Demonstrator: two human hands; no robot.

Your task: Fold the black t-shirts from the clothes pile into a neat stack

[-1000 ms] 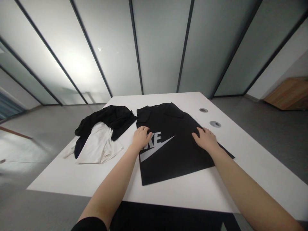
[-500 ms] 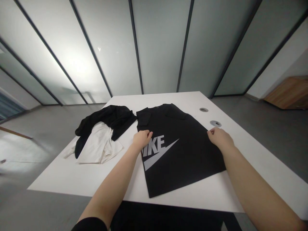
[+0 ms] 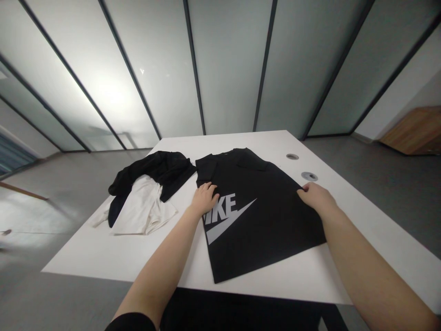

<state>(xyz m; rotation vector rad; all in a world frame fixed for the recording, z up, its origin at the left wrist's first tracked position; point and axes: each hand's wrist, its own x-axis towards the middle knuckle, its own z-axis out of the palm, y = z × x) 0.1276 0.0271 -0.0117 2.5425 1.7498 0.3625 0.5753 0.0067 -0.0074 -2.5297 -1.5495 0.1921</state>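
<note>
A black T-shirt (image 3: 272, 216) with a grey printed logo lies spread on the white table, its neck end away from me and its sleeves folded inward. My left hand (image 3: 205, 197) rests on the shirt's left edge beside the lettering, fingers stretched out and slightly apart. At the right edge, my right hand (image 3: 315, 196) pinches the fabric between thumb and fingers. Part of the lettering is hidden behind my left hand.
The white table (image 3: 82, 257) also carries a heap on the left: a black garment (image 3: 155, 163) and a white garment (image 3: 138, 211). Two round cable holes, one with a grommet (image 3: 309, 176), sit near the right edge. Frosted glass panels (image 3: 230, 69) stand behind.
The fingers of my left hand have opened from a pinch and now lie on the shirt. My right hand keeps its hold at the right edge, and the shirt has hardly moved.
</note>
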